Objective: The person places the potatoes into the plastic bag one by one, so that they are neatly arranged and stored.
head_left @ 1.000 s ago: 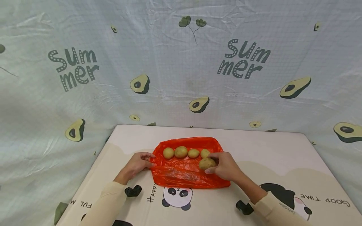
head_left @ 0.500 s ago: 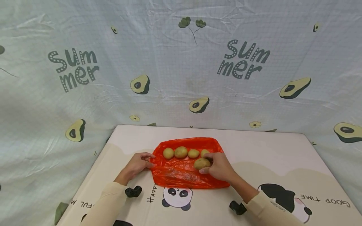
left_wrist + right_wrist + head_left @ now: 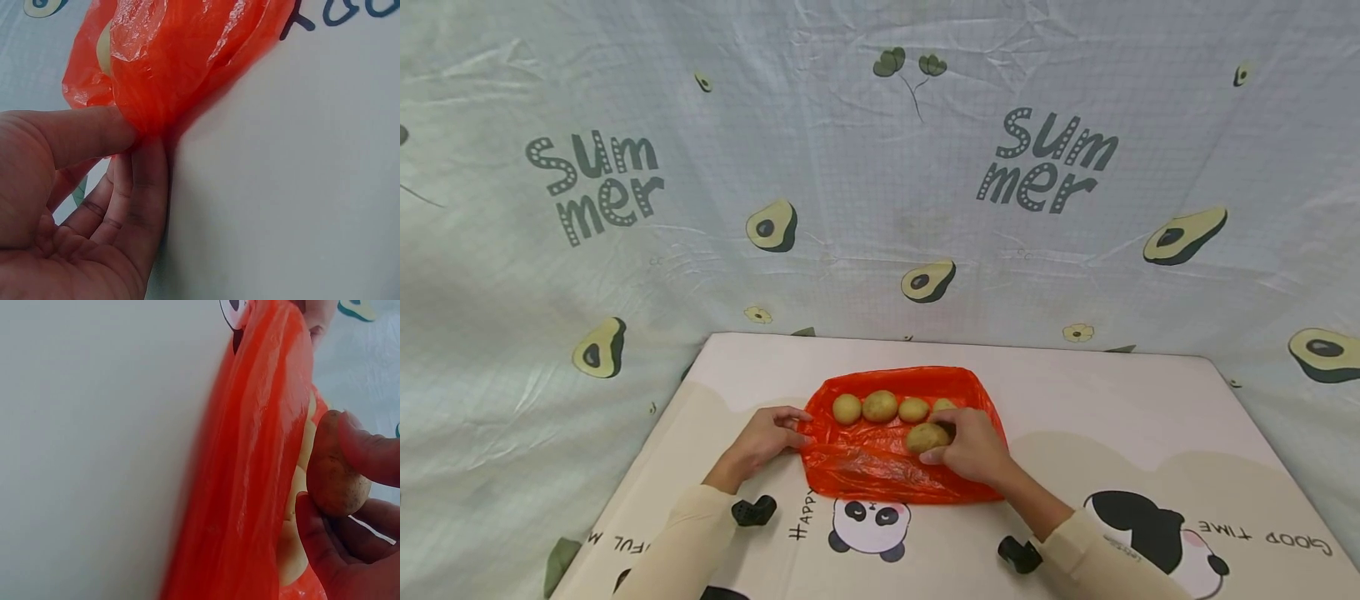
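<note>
A red plastic bag (image 3: pixel 880 479) lies spread on the table with its near side folded up. Several potatoes (image 3: pixel 880 406) form a row across it in the head view. My left hand (image 3: pixel 763 440) pinches the bag's left edge; in the left wrist view the thumb and fingers (image 3: pixel 149 175) squeeze the gathered plastic. A larger potato (image 3: pixel 334 465) sits between the thumb and fingers of my right hand (image 3: pixel 973 446), held over the bag in front of the row's right end. That hand partly hides the rightmost potato (image 3: pixel 943 405) of the row.
The bag lies on a pale table (image 3: pixel 1097 400) printed with pandas and lettering. Behind it hangs a light cloth (image 3: pixel 850 167) with avocado prints. Dark wrist-worn devices (image 3: pixel 1019 554) show below both wrists.
My right hand has moved to the left over the bag, carrying the larger potato with it. The left hand keeps its grip on the bag's edge, and the row of potatoes stays put.
</note>
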Action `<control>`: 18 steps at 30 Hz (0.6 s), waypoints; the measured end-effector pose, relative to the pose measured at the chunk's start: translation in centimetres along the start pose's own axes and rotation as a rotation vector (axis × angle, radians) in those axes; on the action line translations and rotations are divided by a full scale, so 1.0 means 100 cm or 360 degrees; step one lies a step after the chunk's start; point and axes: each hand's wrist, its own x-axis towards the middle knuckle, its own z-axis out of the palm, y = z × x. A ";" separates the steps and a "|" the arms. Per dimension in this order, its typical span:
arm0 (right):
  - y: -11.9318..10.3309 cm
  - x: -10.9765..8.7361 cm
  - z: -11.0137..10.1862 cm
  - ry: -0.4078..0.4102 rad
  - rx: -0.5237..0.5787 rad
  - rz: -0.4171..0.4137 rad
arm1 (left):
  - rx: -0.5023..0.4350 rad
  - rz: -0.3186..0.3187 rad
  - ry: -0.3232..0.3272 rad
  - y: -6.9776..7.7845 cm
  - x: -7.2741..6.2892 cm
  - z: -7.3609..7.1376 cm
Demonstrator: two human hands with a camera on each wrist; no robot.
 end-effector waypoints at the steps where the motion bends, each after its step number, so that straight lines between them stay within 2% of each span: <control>1: 0.000 0.000 0.001 0.0004 0.0006 -0.0004 | -0.0002 -0.0001 0.0002 0.000 0.000 0.000; 8: -0.002 0.003 0.006 0.0025 0.0077 -0.0025 | -0.0023 -0.0015 0.0012 0.001 0.001 0.000; 18: -0.003 0.006 0.014 0.0008 0.0063 0.0014 | -0.0027 0.0005 0.0001 0.002 -0.002 0.001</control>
